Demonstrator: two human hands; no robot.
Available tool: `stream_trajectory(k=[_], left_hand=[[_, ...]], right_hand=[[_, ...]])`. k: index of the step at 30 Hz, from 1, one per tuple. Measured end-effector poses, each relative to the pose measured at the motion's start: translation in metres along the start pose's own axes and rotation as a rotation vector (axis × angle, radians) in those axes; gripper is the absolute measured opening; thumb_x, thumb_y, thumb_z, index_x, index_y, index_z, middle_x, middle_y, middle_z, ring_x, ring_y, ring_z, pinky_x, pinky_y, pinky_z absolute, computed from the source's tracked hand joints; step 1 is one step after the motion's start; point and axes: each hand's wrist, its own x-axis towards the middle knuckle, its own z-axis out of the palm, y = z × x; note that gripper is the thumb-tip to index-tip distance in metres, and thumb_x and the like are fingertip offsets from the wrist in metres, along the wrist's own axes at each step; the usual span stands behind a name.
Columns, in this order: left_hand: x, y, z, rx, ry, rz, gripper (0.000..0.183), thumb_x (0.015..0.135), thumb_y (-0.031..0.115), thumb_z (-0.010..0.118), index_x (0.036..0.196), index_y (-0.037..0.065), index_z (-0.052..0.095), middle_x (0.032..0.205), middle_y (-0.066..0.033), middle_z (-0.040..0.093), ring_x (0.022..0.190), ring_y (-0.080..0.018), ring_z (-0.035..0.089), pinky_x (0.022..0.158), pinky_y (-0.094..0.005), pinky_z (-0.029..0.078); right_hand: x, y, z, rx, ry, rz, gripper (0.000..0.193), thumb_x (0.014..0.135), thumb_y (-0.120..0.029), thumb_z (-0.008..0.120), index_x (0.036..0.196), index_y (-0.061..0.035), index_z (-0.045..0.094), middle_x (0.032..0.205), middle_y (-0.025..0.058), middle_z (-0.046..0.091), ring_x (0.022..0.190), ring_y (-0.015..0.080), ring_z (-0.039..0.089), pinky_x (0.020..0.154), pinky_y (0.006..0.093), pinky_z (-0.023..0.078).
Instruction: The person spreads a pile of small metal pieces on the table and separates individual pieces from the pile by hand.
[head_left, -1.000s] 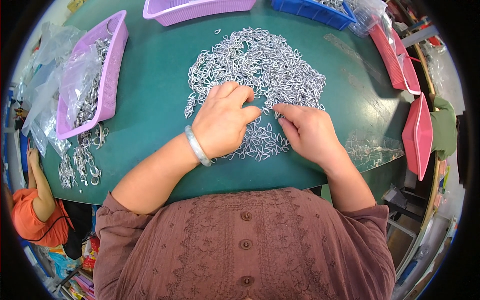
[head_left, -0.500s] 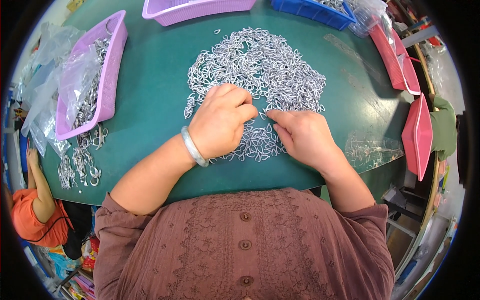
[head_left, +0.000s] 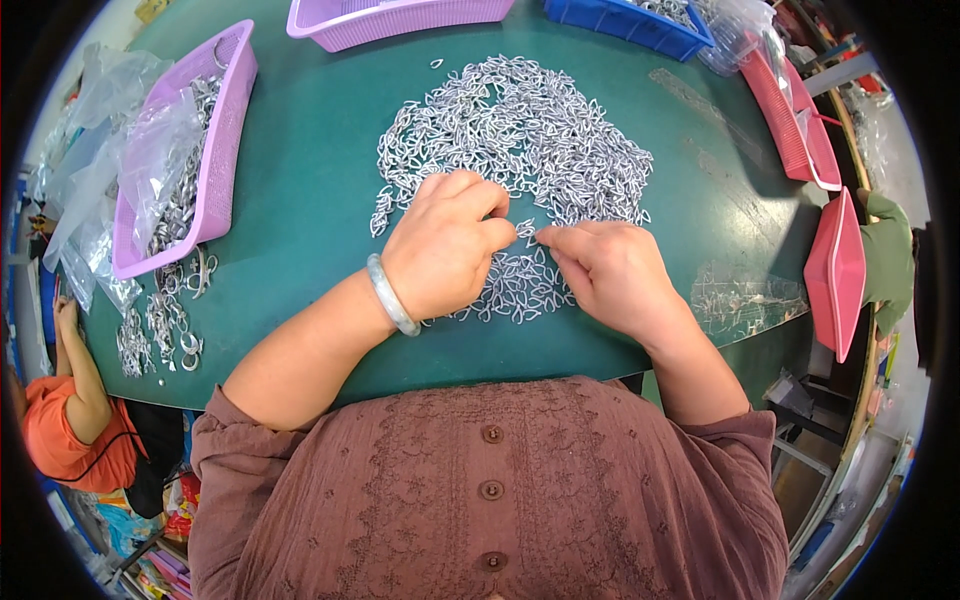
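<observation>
A broad pile of small silver teardrop-shaped metal rings (head_left: 590,150) is spread on the green tabletop. My left hand (head_left: 445,240), with a pale bangle (head_left: 390,295) on its wrist, rests at the pile's near left edge. Its fingers are curled inward and closed, and whatever they hold is hidden. From the right, my right hand (head_left: 612,270) reaches in with its index finger stretched to touch a loose ring (head_left: 529,238) between the hands. Its thumb stays apart from that finger. Closer to me lies a smaller, looser group of rings (head_left: 520,290), partly behind my left hand.
At the left stands a purple basket (head_left: 225,150) of metal parts and plastic bags, with ring-shaped pieces (head_left: 165,315) beside it. Another purple basket (head_left: 400,25) and a blue basket (head_left: 630,30) sit at the back. Red trays (head_left: 838,275) line the right. A person in orange (head_left: 75,430) is at left.
My right index finger has shifted very slightly, and the loose rings between my hands lie a little differently. My left hand has barely moved.
</observation>
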Motion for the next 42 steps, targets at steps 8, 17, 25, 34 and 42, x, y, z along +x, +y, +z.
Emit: stream_trajectory(k=[8, 17, 25, 34, 42], left_hand=[[0.001, 0.002, 0.003, -0.002, 0.026, -0.016, 0.025, 0.069, -0.004, 0.062, 0.090, 0.007, 0.071, 0.097, -0.0075, 0.061, 0.094, -0.0279, 0.055, 0.086, -0.0399, 0.043], [0.000, -0.001, 0.001, -0.005, 0.054, -0.010, 0.026, 0.069, -0.003, 0.063, 0.090, 0.008, 0.073, 0.094, -0.0070, 0.060, 0.093, -0.0278, 0.056, 0.085, -0.0400, 0.043], [-0.001, 0.000, 0.000, -0.042, -0.055, 0.009, 0.027, 0.071, -0.001, 0.061, 0.093, 0.008, 0.073, 0.100, -0.0068, 0.062, 0.096, -0.0265, 0.056, 0.087, -0.0392, 0.040], [0.001, 0.000, 0.001, -0.076, 0.030, 0.016, 0.029, 0.070, -0.001, 0.060, 0.094, 0.008, 0.073, 0.102, -0.0038, 0.065, 0.099, -0.0264, 0.056, 0.090, -0.0394, 0.040], [-0.002, -0.004, -0.001, -0.046, -0.039, 0.029, 0.025, 0.069, -0.003, 0.058, 0.086, 0.009, 0.072, 0.093, -0.0022, 0.065, 0.096, -0.0249, 0.057, 0.089, -0.0391, 0.039]], right_hand=[[-0.003, 0.001, 0.001, 0.011, 0.001, 0.014, 0.017, 0.083, -0.010, 0.062, 0.097, -0.0099, 0.071, 0.071, 0.0090, 0.064, 0.066, 0.0297, 0.064, 0.062, 0.0415, 0.051], [-0.002, -0.003, -0.008, -0.002, -0.134, -0.027, 0.020, 0.082, -0.012, 0.062, 0.101, -0.0110, 0.070, 0.070, 0.0080, 0.062, 0.066, 0.0295, 0.064, 0.060, 0.0419, 0.051], [0.011, -0.003, -0.006, -0.176, -0.126, 0.157, 0.021, 0.088, -0.013, 0.055, 0.106, -0.0080, 0.066, 0.071, 0.0124, 0.067, 0.066, 0.0314, 0.066, 0.059, 0.0435, 0.052], [0.020, -0.003, -0.012, -0.162, -0.178, 0.211, 0.024, 0.086, -0.012, 0.061, 0.108, -0.0103, 0.070, 0.079, 0.0144, 0.069, 0.070, 0.0330, 0.066, 0.063, 0.0417, 0.052], [0.009, 0.002, -0.016, -0.033, -0.073, 0.165, 0.026, 0.086, -0.008, 0.061, 0.111, -0.0099, 0.069, 0.080, 0.0145, 0.069, 0.071, 0.0323, 0.067, 0.063, 0.0393, 0.053]])
